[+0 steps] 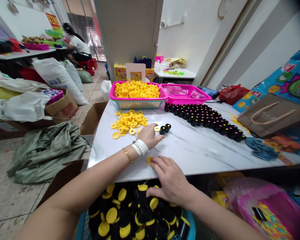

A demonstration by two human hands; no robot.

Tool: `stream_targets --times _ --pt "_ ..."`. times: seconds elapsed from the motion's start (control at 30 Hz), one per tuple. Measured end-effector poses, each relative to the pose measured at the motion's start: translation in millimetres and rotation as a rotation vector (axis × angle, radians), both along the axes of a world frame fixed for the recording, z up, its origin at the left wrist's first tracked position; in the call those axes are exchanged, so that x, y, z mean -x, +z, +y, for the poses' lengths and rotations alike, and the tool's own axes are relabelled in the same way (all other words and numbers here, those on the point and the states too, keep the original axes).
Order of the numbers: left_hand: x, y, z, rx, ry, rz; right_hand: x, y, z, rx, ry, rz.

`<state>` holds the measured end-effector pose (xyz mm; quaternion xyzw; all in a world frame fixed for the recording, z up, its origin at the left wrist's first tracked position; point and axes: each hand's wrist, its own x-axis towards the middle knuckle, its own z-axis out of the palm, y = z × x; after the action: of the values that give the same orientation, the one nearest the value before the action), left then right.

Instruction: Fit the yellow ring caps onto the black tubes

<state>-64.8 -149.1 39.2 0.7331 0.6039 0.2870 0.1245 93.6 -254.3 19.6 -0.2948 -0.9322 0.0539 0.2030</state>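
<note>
My left hand (pixel 150 136) reaches over the white marbled table (pixel 190 146), fingers apart, beside two upright black cylinders (pixel 163 130) with yellow dots on top. A yellow ring lies just behind its fingers. My right hand (pixel 168 178) is at the table's front edge, its fingertips on a small yellow piece (pixel 149 161), the thumb apart and low over the basket. Below the edge, a blue basket (pixel 192 220) is heaped with black cylinders with yellow caps (pixel 111 215). Loose yellow ring pieces (pixel 130 122) lie in a pile behind my left hand.
A pink basket (pixel 112 94) of yellow rings and another pink basket (pixel 190 96) stand at the back. Rows of black cylinders (pixel 202 116) fill the right rear. A paper bag (pixel 272 115) stands at right. A person (pixel 78 45) sits far left.
</note>
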Motion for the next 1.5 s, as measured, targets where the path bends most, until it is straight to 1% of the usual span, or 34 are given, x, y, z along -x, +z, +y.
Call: stream_targets --times 0.07,0.13,0.2,0.23,0.27,0.33,0.4,0.43,0.47,0.5,0.57,0.63,0.67,0.7,0.8,0.9,0.97,1.07,1.17,1.37,1.43,1.5 --pt "-15 -5.2 17 0.020 0.004 0.000 -7 -6.8 -5 -0.023 0.052 0.009" --pt "-25 -9.0 28 0.028 -0.002 0.000 -11 -11.2 -6 -0.027 0.077 0.047" --pt "-27 -9.9 32 0.025 -0.015 0.001 -13 -11.9 -3 0.000 0.076 0.103" --pt "-25 -9.3 29 0.024 -0.018 0.002 -13 -11.0 -2 0.021 0.073 0.128" --pt "-22 -8.1 25 0.024 -0.020 0.005 -14 -9.4 -1 0.048 0.073 0.153" --pt "-9 -4.7 7 0.027 -0.023 0.016 -15 -4.9 -1 0.135 0.112 0.213" --pt "6 -1.4 -20 0.029 -0.030 0.014 -18 0.3 -2 0.277 0.160 0.329" --pt "13 -0.2 -35 0.035 -0.040 0.005 -20 2.6 -2 0.359 0.162 0.394" --pt "20 0.3 -50 0.044 -0.050 -0.011 -21 4.4 0 0.450 0.135 0.457" --pt "25 0.1 -63 0.057 -0.059 -0.036 -22 5.6 2 0.552 0.079 0.517" --pt "32 -2.7 -85 0.079 -0.063 -0.098 -21 6.4 13 0.792 -0.069 0.607" --pt "33 -8.3 -96 0.082 -0.047 -0.158 -15 6.1 29 1.022 -0.171 0.670" --pt "33 -11.6 -99 0.079 -0.035 -0.180 -11 6.1 37 1.095 -0.197 0.696" --pt "32 -14.7 -100 0.075 -0.026 -0.196 -6 6.4 45 1.135 -0.208 0.711" --pt "31 -20.3 -99 0.058 -0.012 -0.219 12 9.2 60 1.157 -0.206 0.741" --pt "32 -19.5 -98 0.069 -0.034 -0.213 25 12.0 63 1.145 -0.198 0.737" --pt "33 -17.7 -98 0.090 -0.049 -0.208 28 12.5 62 1.115 -0.218 0.728" --pt "34 -15.7 -98 0.120 -0.063 -0.210 27 10.7 61 1.081 -0.248 0.729" --pt "33 -14.3 -98 0.137 -0.079 -0.216 24 7.7 59 1.065 -0.245 0.724" --pt "32 -11.9 -101 0.117 -0.087 -0.231 23 5.3 56 1.051 -0.241 0.737" --pt "33 -11.9 -101 0.118 -0.107 -0.231 21 5.7 55 1.079 -0.208 0.749" --pt "33 -12.0 -101 0.124 -0.123 -0.208 18 5.8 56 1.146 -0.157 0.745"
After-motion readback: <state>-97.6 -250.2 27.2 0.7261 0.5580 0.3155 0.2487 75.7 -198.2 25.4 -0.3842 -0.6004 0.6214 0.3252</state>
